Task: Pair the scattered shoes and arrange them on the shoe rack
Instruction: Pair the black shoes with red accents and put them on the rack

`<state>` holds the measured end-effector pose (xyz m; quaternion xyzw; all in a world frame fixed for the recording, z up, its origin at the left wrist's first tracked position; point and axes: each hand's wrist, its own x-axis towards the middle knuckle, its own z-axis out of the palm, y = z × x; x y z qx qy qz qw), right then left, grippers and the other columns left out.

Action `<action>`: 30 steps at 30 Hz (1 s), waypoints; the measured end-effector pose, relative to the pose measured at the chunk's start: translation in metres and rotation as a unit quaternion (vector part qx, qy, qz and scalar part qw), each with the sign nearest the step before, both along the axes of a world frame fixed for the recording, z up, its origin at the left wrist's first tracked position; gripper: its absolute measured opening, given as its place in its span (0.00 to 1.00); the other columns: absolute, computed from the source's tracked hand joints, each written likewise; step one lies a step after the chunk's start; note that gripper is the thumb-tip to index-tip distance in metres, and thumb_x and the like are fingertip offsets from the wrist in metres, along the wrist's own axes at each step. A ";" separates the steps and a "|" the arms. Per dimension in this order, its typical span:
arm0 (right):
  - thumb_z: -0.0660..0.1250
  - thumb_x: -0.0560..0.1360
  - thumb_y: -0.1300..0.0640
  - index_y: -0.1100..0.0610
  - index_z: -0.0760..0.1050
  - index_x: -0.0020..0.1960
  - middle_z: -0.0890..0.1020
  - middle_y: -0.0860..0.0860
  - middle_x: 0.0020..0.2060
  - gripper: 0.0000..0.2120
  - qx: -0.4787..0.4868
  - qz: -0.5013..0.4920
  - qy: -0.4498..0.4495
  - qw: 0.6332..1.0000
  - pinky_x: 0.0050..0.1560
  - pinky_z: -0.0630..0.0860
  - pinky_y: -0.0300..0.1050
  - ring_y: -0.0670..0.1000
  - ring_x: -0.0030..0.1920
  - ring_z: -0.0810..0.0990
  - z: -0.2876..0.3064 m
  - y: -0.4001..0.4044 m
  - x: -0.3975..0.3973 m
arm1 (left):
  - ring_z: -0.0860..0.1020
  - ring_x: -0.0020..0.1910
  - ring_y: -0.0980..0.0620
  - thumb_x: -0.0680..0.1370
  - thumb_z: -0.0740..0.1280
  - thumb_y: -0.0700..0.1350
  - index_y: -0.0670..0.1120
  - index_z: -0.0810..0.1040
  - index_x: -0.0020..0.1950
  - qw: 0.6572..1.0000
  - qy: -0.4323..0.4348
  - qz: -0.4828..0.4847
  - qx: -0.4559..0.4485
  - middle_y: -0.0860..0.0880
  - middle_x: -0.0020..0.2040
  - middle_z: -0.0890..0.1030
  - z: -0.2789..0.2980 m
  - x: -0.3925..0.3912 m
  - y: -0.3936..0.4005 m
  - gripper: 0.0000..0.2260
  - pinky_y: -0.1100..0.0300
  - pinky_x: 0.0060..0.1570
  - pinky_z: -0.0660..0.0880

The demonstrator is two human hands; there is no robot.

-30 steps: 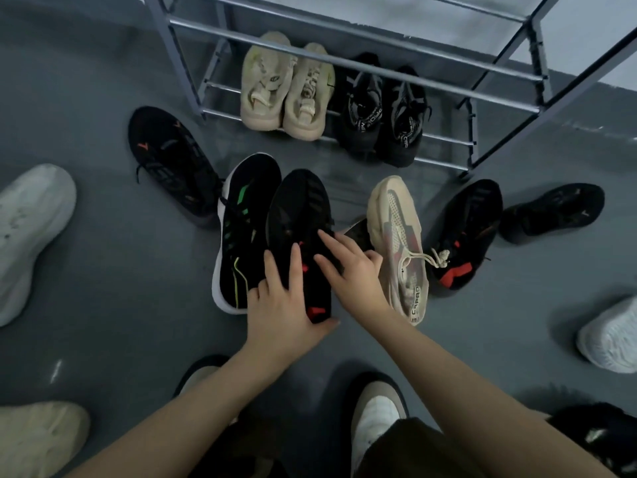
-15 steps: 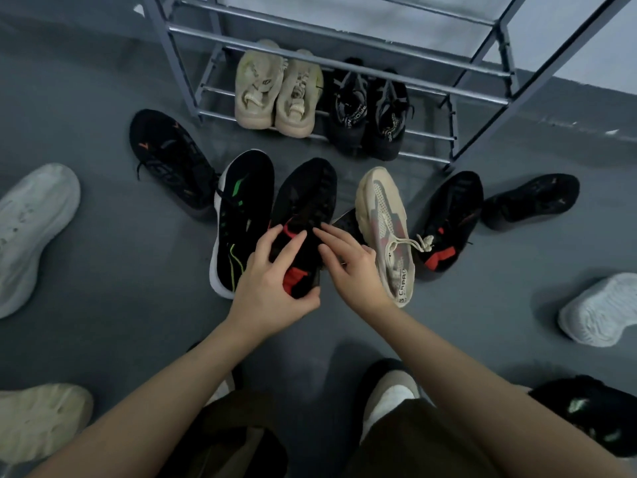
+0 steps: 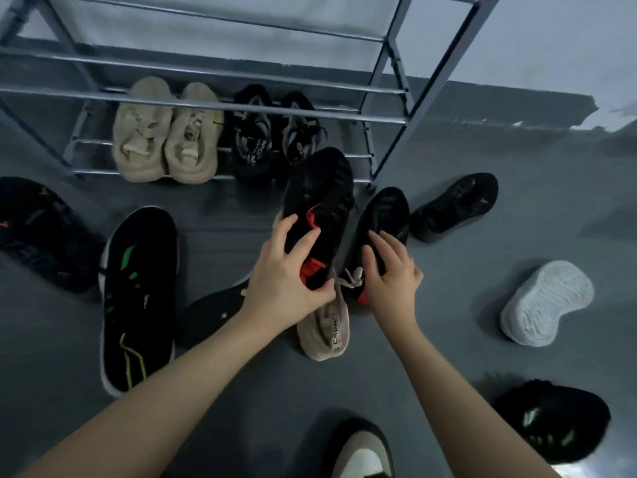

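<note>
My left hand (image 3: 282, 281) grips a black shoe with red accents (image 3: 320, 198) by its heel, lifted off the floor with the toe toward the metal shoe rack (image 3: 220, 108). To its right, the fingers of my right hand (image 3: 389, 274) curl onto a matching black and red shoe (image 3: 382, 219) that lies on the floor. A beige shoe (image 3: 327, 326) lies partly hidden under both hands. On the rack's bottom shelf stand a beige pair (image 3: 165, 136) and a black pair (image 3: 272, 132).
Scattered on the grey floor: a black shoe with green stripes (image 3: 138, 298), a black shoe at far left (image 3: 38, 232), a black shoe at right (image 3: 455, 205), an overturned white shoe (image 3: 548, 301), a black and green shoe (image 3: 555, 419). My own shoe (image 3: 362, 450) is below.
My left hand has lifted the black and red shoe and carried it right, over the beige shoe. My right hand moved right onto the second black and red shoe.
</note>
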<state>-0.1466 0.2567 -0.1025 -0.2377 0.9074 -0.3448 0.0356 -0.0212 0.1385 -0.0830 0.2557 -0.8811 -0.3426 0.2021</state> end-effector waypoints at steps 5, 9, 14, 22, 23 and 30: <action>0.57 0.76 0.37 0.41 0.59 0.72 0.57 0.52 0.75 0.27 0.144 -0.080 -0.085 0.983 0.69 0.50 0.58 0.59 0.71 0.59 -0.034 0.000 -0.033 | 0.58 0.73 0.43 0.66 0.73 0.53 0.45 0.71 0.67 0.999 -0.027 -0.016 -0.028 0.41 0.71 0.62 -0.029 -0.033 -0.010 0.32 0.49 0.62 0.69; 0.58 0.72 0.31 0.40 0.51 0.74 0.52 0.59 0.75 0.35 0.207 -0.067 -0.109 0.970 0.69 0.53 0.59 0.63 0.70 0.60 -0.045 -0.017 -0.046 | 0.58 0.71 0.39 0.67 0.71 0.55 0.44 0.68 0.70 0.989 -0.083 -0.013 -0.122 0.36 0.71 0.61 -0.037 -0.039 -0.009 0.34 0.45 0.62 0.68; 0.64 0.71 0.37 0.40 0.54 0.74 0.48 0.60 0.75 0.35 0.192 -0.079 -0.113 0.972 0.68 0.56 0.60 0.66 0.68 0.60 -0.051 -0.026 -0.043 | 0.65 0.66 0.36 0.67 0.67 0.62 0.48 0.57 0.75 0.972 -0.163 0.021 -0.167 0.35 0.71 0.57 -0.031 -0.038 -0.004 0.42 0.45 0.59 0.69; 0.66 0.71 0.48 0.40 0.63 0.70 0.56 0.56 0.75 0.29 0.122 -0.066 -0.095 0.986 0.67 0.62 0.59 0.62 0.68 0.62 -0.045 0.004 -0.043 | 0.67 0.61 0.38 0.67 0.72 0.56 0.50 0.62 0.74 0.991 -0.092 -0.008 -0.102 0.37 0.70 0.60 -0.023 -0.032 -0.005 0.38 0.44 0.61 0.69; 0.67 0.71 0.48 0.40 0.64 0.70 0.56 0.55 0.75 0.28 0.106 -0.067 -0.102 0.987 0.68 0.62 0.59 0.61 0.69 0.61 -0.044 0.012 -0.041 | 0.67 0.62 0.39 0.67 0.72 0.55 0.50 0.62 0.74 0.994 -0.073 -0.009 -0.084 0.37 0.70 0.61 -0.022 -0.028 -0.003 0.37 0.45 0.61 0.68; 0.65 0.72 0.43 0.40 0.64 0.70 0.56 0.55 0.75 0.27 0.207 -0.008 -0.070 0.976 0.69 0.55 0.58 0.60 0.71 0.60 -0.047 0.056 -0.026 | 0.67 0.63 0.38 0.68 0.71 0.57 0.53 0.64 0.71 0.997 -0.068 0.006 -0.026 0.37 0.70 0.61 -0.022 -0.011 0.032 0.34 0.43 0.63 0.68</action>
